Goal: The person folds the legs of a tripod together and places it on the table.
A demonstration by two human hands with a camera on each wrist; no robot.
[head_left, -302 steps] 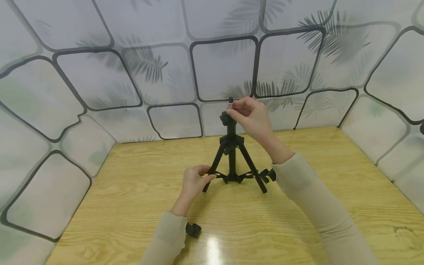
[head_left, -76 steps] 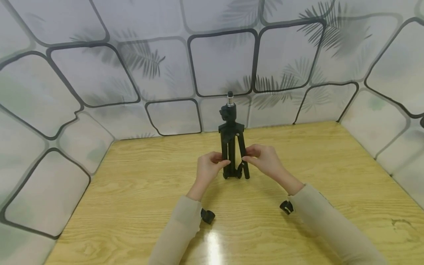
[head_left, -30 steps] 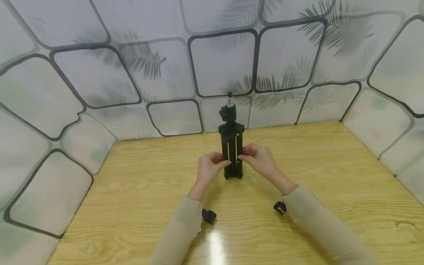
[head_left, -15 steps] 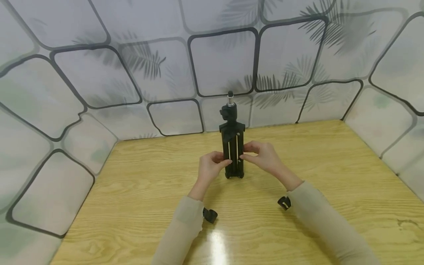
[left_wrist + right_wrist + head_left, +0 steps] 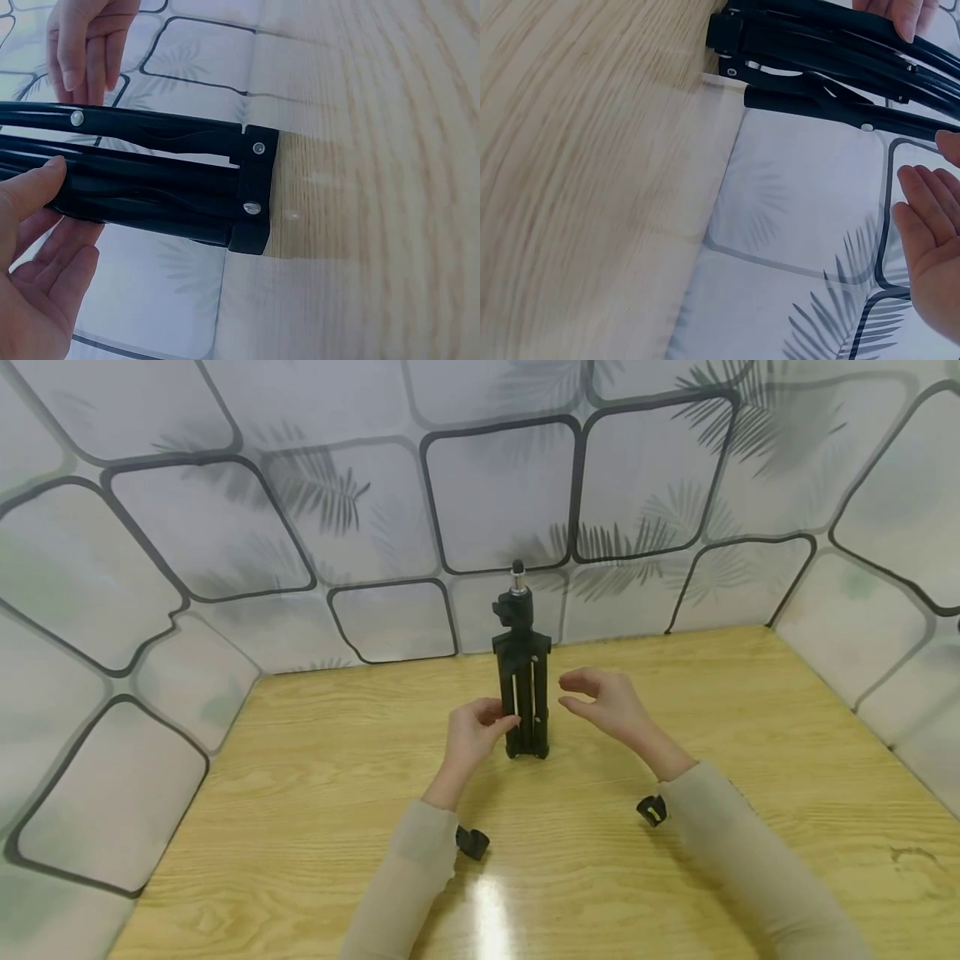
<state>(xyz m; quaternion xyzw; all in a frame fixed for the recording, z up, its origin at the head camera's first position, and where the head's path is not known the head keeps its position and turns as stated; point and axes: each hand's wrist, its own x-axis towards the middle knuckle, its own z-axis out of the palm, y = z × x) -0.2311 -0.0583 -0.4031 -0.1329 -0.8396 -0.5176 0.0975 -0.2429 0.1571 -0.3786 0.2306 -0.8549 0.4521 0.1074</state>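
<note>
A small black tripod (image 5: 523, 681) stands upright on the wooden table in the head view, its legs folded in against the centre column. A silver screw with a black tip (image 5: 518, 577) tops it. My left hand (image 5: 472, 732) pinches a leg on the tripod's left side between thumb and fingers. The left wrist view shows that thumb (image 5: 34, 186) on the black tube and the fingers behind it. To the right of the tripod my right hand (image 5: 606, 703) has let go, its thumb and fingers parted with a gap to the legs.
Black wrist-camera mounts show beside the left sleeve (image 5: 474, 843) and the right sleeve (image 5: 652, 811). Pale patterned cloth walls (image 5: 390, 618) rise at the table's back and sides. The table (image 5: 300, 760) has a dark mark at far right.
The tripod's spread legs have been folded inward since the earliest frame, when my right hand was at the top screw. Since half a second ago, my right hand has released the right leg and moved right.
</note>
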